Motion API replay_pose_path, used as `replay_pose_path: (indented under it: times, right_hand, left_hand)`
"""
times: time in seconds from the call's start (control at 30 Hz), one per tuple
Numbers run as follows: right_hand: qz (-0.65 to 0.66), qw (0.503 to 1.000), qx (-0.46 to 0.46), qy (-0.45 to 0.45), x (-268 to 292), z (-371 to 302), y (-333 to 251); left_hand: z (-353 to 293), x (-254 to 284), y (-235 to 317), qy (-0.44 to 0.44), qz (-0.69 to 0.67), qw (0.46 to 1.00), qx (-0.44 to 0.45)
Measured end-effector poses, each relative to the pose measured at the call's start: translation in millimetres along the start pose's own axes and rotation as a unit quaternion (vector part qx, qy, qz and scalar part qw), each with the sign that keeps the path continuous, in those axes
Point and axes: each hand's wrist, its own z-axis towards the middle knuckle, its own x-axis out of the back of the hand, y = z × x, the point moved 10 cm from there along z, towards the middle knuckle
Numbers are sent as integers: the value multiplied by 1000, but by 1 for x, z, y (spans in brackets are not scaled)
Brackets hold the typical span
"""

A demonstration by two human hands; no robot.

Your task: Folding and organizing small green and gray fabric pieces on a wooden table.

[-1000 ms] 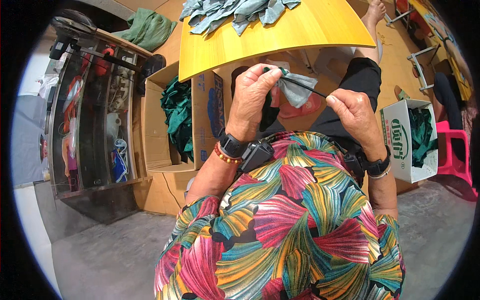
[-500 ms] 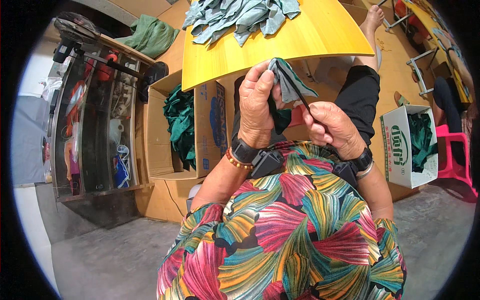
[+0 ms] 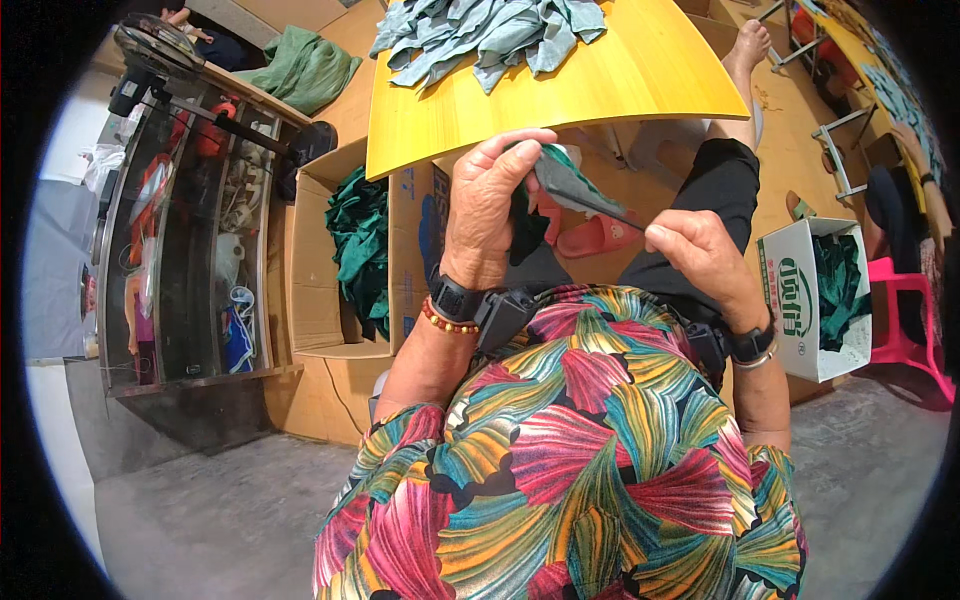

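My left hand [image 3: 484, 208], its fingers closed, pinches a small green and grey cloth piece [image 3: 566, 180] just below the near edge of the yellow table [image 3: 650, 75]. To its right, my right hand [image 3: 705, 258] is closed on the narrow end of a thin dark strip or rod [image 3: 618, 213] that runs out from the cloth. Whether it is part of the cloth or a tool inside it, I cannot tell. Some dark green fabric hangs below my left fingers. A pile of grey-green cloth pieces [image 3: 490, 40] lies on the table.
At left stands an open cardboard box [image 3: 345, 350] holding dark green cloth, beside a shelf unit [image 3: 190, 270] and a fan [image 3: 155, 50]. A white box [image 3: 795, 300] with green cloth and a pink stool [image 3: 905, 330] are at right, near another person. Pink slippers [image 3: 597, 237] lie under the table.
My hands have moved apart: the left slightly left, the right to the right and a little down. The cloth is stretched lower and flatter between them, and the dark strip slants less steeply.
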Motion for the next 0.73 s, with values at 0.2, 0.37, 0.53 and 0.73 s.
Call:
replay_pose_path:
  times: [0.2,0.37,0.53,0.73]
  right_hand:
    - [-114,990,28,72,20,-7,-22]
    - [-145,986,37,80,19,-5,-24]
    - [-172,979,78,79,18,-2,-29]
    - [-223,971,59,61,18,-1,-24]
  left_hand:
    - [-2,-9,0,-2,-16,1000,10]
    - [-7,-16,-8,-34,-24,998,56]
    - [-9,-19,-11,-38,42,998,39]
    - [-12,-35,-24,-44,47,996,57]
